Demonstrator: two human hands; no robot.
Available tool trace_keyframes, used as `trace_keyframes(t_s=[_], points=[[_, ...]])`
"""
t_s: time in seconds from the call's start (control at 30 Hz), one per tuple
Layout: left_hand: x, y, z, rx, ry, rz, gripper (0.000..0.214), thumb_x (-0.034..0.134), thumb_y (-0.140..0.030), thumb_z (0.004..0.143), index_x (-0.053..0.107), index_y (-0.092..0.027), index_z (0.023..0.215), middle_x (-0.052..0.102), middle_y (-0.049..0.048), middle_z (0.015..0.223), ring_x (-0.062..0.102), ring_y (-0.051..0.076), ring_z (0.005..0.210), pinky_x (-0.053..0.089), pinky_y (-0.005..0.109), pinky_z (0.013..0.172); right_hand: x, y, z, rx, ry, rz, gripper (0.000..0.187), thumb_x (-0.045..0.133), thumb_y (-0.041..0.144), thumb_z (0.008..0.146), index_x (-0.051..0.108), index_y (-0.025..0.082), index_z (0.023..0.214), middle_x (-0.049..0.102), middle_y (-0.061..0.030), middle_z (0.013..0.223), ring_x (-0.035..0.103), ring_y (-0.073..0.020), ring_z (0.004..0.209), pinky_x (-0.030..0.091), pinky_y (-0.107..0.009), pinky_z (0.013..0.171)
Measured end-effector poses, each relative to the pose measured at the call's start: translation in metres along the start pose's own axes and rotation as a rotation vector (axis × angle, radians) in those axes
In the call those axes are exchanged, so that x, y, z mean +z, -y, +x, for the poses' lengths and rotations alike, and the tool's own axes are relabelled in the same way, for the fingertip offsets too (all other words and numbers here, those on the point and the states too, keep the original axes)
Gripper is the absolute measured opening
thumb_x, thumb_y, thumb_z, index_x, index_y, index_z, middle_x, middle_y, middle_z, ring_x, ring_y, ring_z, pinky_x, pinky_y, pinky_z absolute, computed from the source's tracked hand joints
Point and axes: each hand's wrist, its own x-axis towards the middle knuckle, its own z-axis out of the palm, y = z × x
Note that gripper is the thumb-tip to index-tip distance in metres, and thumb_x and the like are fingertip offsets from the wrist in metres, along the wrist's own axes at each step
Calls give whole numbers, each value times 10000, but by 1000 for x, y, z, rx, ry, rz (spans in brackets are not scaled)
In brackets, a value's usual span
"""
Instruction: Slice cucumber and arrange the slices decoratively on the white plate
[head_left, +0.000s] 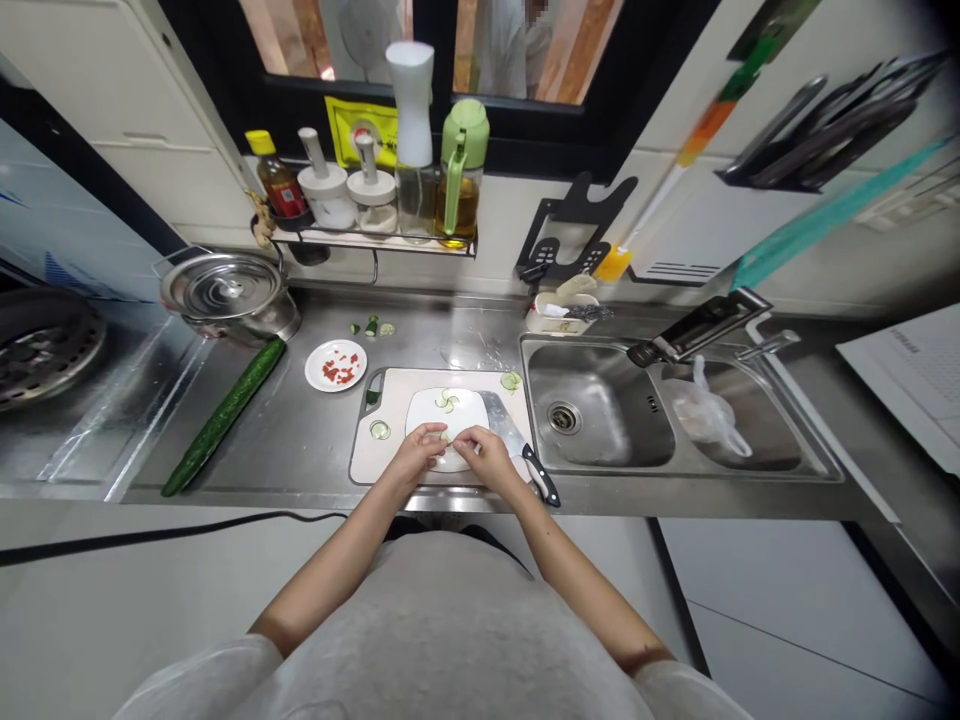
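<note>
— So, starting with the biggest thing, what's in view?

— A stainless steel countertop (322,460) runs across the middle of the frame, with a double-bowl sink (600,440) set into it right of centre

— And to the left of that sink?

— A pale cutting board (393,404) just beside it. Farther over, at the left of the frame, stands a lidded steel pot (229,295), and a whole cucumber (225,420) lies slantwise, its upper end near the pot

— Where's the white square plate (469,408)?

— On the board, near the centre of the frame. A kitchen knife (504,428) lies at its right, its black handle pointing to the lower right

— How are the hands?

— Both are over the plate's lower part. The left hand (418,456) has its fingers bent; the right hand (487,458) brings thumb and forefinger close together, right by the left's fingertips. I can't tell whether they pinch anything

— And the smallest things?

— A round saucer (315,369) with red bits, left of the board; thin cucumber slices (449,402) curved on the plate, just above the hands; a single round slice (379,430) on the board's left part
</note>
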Motion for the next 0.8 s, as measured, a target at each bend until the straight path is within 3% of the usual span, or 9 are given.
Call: trace_keyframes(t_s=[0.27,0.53,0.67,0.8], points=[[3,0,6,160,-37,186,465,740,-319,592,598,-183,1013,520,-53,672,464,59,567,309,187,534,9,-6,1,246,-39,200,163,586,327,770,638,177,737,649,-4,691,561,-127,645,455,-255,643],[9,9,22,274,-7,241,389,718,-272,643,606,-173,1002,574,-24,748,523,83,663,401,214,648,0,-4,5,550,-1,512,171,600,335,703,562,181,767,648,-10,662,615,-132,564,411,-193,439],[14,18,34,315,-24,291,304,717,-239,624,601,-168,896,519,-48,675,484,72,617,385,205,621,-2,-16,7,556,-60,443,147,600,309,681,571,180,746,557,45,545,546,-113,485,398,-199,437],[19,26,46,301,-79,398,259,718,-222,604,592,-172,825,491,-64,630,445,63,558,364,201,584,-5,-34,14,437,-104,170,114,594,297,690,596,185,710,539,52,546,516,-114,523,413,-223,521]])
